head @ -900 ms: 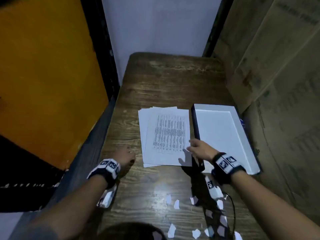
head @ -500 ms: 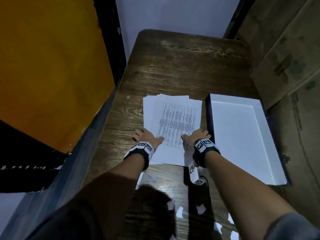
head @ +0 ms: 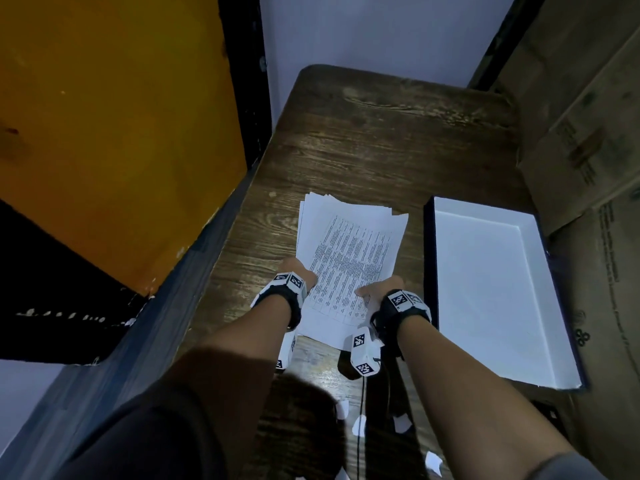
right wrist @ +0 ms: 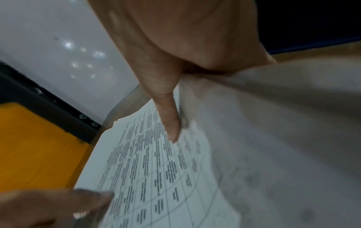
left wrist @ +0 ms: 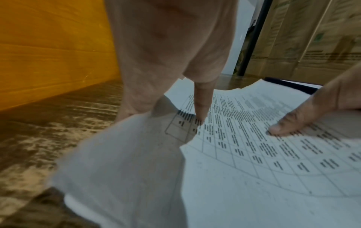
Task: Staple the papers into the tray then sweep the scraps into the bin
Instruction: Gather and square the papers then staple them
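Note:
A stack of printed papers (head: 349,258) lies on the wooden table (head: 381,150), slightly skewed, with its near edge raised. My left hand (head: 299,271) pinches the near left edge, thumb (left wrist: 199,104) on the printed top sheet (left wrist: 254,154) and the sheets curling up over the fingers. My right hand (head: 381,289) pinches the near right edge, thumb (right wrist: 168,117) pressing on the top sheet (right wrist: 156,177). The white tray (head: 485,282) lies just right of the stack with nothing in it. Several white scraps (head: 360,424) lie on the table between my forearms.
An orange panel (head: 104,133) runs along the table's left side. Cardboard boxes (head: 588,133) stand close on the right behind the tray. A pale wall (head: 363,29) closes off the far end. The far half of the table is bare wood.
My left hand moved from the bare table onto the stack's left edge. Both hands now grip the stack, whose near edge has risen and turned slightly.

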`<move>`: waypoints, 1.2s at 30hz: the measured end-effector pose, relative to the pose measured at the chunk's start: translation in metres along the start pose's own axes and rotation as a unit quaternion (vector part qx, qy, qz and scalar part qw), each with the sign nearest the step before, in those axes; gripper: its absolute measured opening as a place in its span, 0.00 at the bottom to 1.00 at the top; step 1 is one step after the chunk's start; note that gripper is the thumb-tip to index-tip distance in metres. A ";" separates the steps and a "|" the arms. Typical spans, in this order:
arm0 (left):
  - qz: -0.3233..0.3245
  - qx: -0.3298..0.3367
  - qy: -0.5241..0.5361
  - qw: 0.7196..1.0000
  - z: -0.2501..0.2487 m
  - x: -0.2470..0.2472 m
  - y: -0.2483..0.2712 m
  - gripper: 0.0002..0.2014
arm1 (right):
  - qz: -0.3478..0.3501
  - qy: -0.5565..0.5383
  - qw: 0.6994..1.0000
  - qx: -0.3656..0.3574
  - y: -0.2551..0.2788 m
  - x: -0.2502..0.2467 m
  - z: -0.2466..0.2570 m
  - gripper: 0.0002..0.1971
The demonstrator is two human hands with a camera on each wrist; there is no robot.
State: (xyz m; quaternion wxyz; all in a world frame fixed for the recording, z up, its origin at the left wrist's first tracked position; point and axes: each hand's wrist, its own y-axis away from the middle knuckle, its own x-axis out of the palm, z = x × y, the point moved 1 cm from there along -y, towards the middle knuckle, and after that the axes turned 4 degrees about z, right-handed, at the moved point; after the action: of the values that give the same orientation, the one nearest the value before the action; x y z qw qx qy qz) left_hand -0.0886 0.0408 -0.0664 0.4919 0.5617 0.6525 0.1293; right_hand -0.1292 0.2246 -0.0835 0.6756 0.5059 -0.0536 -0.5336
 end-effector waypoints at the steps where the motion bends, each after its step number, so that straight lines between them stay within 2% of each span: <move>1: -0.014 -0.005 -0.016 1.000 0.003 -0.001 0.003 0.12 | 0.014 -0.017 1.000 0.005 0.002 0.000 0.003 0.29; 3: -0.012 -0.010 -0.034 0.999 0.008 -0.002 0.003 0.07 | 0.034 -0.042 0.998 0.021 0.009 -0.005 0.007 0.31; 5: -0.016 -0.001 -0.056 0.998 0.019 0.004 -0.011 0.19 | 0.044 -0.023 0.999 0.009 0.015 -0.015 0.011 0.21; 6: -0.025 0.016 -0.045 0.999 0.021 0.004 -0.006 0.21 | 0.051 -0.004 0.999 0.004 0.019 -0.018 0.011 0.18; 8: -0.033 0.039 0.001 0.999 0.025 0.004 0.003 0.19 | 0.063 0.004 0.997 -0.032 0.027 -0.020 0.009 0.22; 9: -0.036 0.044 0.044 0.997 0.028 0.003 0.008 0.20 | 0.074 -0.020 0.995 -0.063 0.030 -0.018 0.008 0.23; 11: -0.021 0.047 0.137 0.989 0.036 -0.005 0.018 0.28 | 0.083 -0.109 0.983 -0.123 0.042 -0.014 0.007 0.30; 12: -0.007 0.048 0.188 0.981 0.041 -0.012 0.023 0.33 | 0.092 -0.162 0.972 -0.141 0.048 -0.013 0.005 0.33; 14: 0.026 0.071 0.284 0.956 0.047 -0.036 0.044 0.44 | 0.132 -0.267 0.939 -0.170 0.064 -0.014 0.000 0.32; 15: 0.030 0.098 0.321 0.941 0.048 -0.050 0.053 0.44 | 0.149 -0.297 0.923 -0.193 0.074 -0.014 0.000 0.29; 16: 0.021 0.141 0.338 0.930 0.048 -0.064 0.066 0.39 | 0.149 -0.301 0.917 -0.217 0.083 -0.014 0.001 0.25; 18: -0.020 0.237 0.332 0.913 0.048 -0.088 0.094 0.27 | 0.106 -0.230 0.928 -0.274 0.107 -0.012 0.008 0.18; 20: -0.063 0.302 0.322 0.895 0.052 -0.102 0.126 0.25 | 0.065 -0.141 0.929 -0.335 0.140 -0.007 0.021 0.14; 22: -0.121 0.345 0.307 0.879 0.064 -0.106 0.155 0.24 | 0.012 -0.146 0.911 -0.386 0.174 0.004 0.031 0.12; 24: -0.180 0.361 0.305 0.862 0.078 -0.105 0.183 0.21 | -0.048 -0.174 0.890 -0.418 0.204 0.018 0.033 0.12; 27: -0.195 0.377 0.336 0.841 0.103 -0.104 0.208 0.21 | -0.074 -0.178 0.877 -0.440 0.238 0.038 0.017 0.10; 32: -0.138 0.359 0.345 0.856 0.142 -0.115 0.221 0.29 | -0.043 -0.178 0.884 -0.431 0.259 0.045 -0.010 0.21; 34: -0.116 0.338 0.333 0.872 0.147 -0.116 0.218 0.26 | -0.026 -0.169 0.901 -0.398 0.255 0.052 -0.018 0.21; 36: -0.113 0.320 0.313 0.887 0.149 -0.114 0.219 0.18 | 0.004 -0.158 0.913 -0.377 0.251 0.062 -0.024 0.18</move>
State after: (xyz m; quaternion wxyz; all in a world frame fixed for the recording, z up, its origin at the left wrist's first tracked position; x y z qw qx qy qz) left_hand 0.1477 -0.0411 0.0764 0.0671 0.5415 0.8376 0.0260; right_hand 0.0796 0.1712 0.0620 0.8012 0.1223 0.0434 -0.5841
